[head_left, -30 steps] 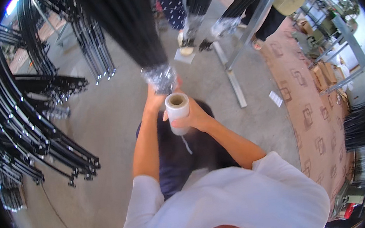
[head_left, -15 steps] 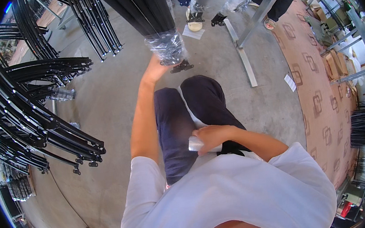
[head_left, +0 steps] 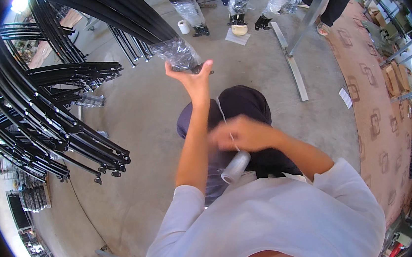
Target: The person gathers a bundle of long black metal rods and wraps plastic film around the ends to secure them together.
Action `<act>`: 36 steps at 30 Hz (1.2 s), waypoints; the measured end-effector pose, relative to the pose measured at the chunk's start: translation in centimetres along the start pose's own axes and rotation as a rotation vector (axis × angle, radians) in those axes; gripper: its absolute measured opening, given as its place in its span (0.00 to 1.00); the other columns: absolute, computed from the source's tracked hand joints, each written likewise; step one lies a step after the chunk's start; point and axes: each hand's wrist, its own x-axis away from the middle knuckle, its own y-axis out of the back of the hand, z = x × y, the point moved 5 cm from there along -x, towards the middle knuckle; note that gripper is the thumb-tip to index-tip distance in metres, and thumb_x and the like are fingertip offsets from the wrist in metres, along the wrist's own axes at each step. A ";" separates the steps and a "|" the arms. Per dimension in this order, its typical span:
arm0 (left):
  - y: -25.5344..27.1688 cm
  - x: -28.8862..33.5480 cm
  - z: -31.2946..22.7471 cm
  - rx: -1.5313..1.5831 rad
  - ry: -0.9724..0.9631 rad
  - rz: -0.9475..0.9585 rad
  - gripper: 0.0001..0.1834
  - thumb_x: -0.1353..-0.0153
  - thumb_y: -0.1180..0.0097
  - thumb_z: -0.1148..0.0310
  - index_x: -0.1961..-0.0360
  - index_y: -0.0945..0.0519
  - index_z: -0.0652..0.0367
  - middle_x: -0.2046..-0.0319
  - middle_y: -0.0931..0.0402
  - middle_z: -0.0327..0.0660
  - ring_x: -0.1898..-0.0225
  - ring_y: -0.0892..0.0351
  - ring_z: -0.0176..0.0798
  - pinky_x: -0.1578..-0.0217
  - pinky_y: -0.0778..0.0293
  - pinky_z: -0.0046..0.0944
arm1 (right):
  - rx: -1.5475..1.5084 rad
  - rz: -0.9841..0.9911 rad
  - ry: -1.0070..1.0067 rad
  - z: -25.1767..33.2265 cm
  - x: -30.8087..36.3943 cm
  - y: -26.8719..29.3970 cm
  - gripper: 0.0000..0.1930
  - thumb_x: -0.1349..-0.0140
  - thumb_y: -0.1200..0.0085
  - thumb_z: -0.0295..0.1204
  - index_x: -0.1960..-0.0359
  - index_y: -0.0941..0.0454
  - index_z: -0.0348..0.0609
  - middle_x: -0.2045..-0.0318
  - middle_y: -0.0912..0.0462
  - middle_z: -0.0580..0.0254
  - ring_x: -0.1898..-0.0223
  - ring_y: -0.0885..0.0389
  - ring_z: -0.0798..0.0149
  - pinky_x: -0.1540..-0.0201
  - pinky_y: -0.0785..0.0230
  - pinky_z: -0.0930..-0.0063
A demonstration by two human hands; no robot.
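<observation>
My left hand (head_left: 192, 78) is raised at the lower end of a hanging bundle of black metal tubes (head_left: 131, 21), its thumb and fingers spread apart. Clear plastic film (head_left: 178, 53) is wrapped round that end, just above my palm. Over my lap, my right hand (head_left: 243, 134) is smeared by motion, so its fingers do not show clearly. Below it a roll of clear stretch film (head_left: 237, 166) rests against my lap. A thin pale strip (head_left: 222, 111) runs over my dark trousers, passing the right hand.
More film-wrapped bundles (head_left: 189, 13) hang ahead, with a white roll (head_left: 183, 27) on the floor. Racks of curved black tubes (head_left: 62, 127) crowd the left. A metal stand (head_left: 291, 63) is at the right, and another person's leg (head_left: 334, 4) shows beyond it.
My left hand has loosened from round the wrapped bundle to spread fingers at its end. The right hand has moved up off the film roll, now lying in my lap. The view has shifted.
</observation>
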 end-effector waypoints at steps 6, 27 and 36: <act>0.2 -0.7 -1.0 -0.184 0.059 -0.120 0.29 0.56 0.37 0.69 0.57 0.40 0.68 0.65 0.33 0.47 0.61 0.34 0.36 0.61 0.36 0.33 | -0.167 -0.986 0.332 -5.9 -7.7 10.8 0.19 0.37 0.64 0.39 0.67 0.27 0.33 0.70 0.23 0.61 0.69 0.27 0.68 0.65 0.35 0.77; -1.3 -8.1 -8.5 0.541 0.010 0.845 0.19 0.55 0.39 0.61 0.68 0.25 0.67 0.70 0.24 0.50 0.66 0.24 0.44 0.61 0.30 0.39 | -0.294 -1.277 0.142 -8.8 -13.0 9.4 0.30 0.38 0.68 0.47 0.82 0.27 0.30 0.90 0.32 0.59 0.83 0.34 0.70 0.78 0.43 0.67; -0.5 -9.0 -8.6 0.456 -0.161 0.706 0.40 0.56 0.40 0.53 0.49 0.39 0.70 0.57 0.29 0.52 0.55 0.29 0.46 0.50 0.38 0.41 | -0.035 -1.072 -0.014 -6.0 -12.6 9.0 0.30 0.38 0.71 0.48 0.80 0.25 0.33 0.85 0.27 0.44 0.79 0.26 0.50 0.73 0.39 0.62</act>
